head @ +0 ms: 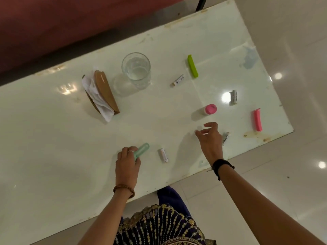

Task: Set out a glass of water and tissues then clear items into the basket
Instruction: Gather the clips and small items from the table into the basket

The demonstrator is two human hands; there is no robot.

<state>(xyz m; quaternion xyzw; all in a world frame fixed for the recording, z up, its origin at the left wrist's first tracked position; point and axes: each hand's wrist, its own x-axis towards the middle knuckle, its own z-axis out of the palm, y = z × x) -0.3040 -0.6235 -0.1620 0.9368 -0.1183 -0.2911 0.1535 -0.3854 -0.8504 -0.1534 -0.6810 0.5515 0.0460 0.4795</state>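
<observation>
On the white worktop (pixel 53 156), the left hand (pixel 127 165) grips a mint-green clip (pixel 141 150) at the near edge. The right hand (pixel 209 138) hovers with fingers loosely spread, holding nothing, near a pink-capped bottle (pixel 209 110). Farther back stand the glass of water (pixel 136 69) and, beside it, the tissues (pixel 99 98) in a brown holder (pixel 106 91).

Glossy white table (pixel 53 156) fills centre; pale tiled floor (pixel 292 183) at 3 o'clock, ceiling-light reflections; reddish sofa (pixel 62 18) at 11 o'clock.
</observation>
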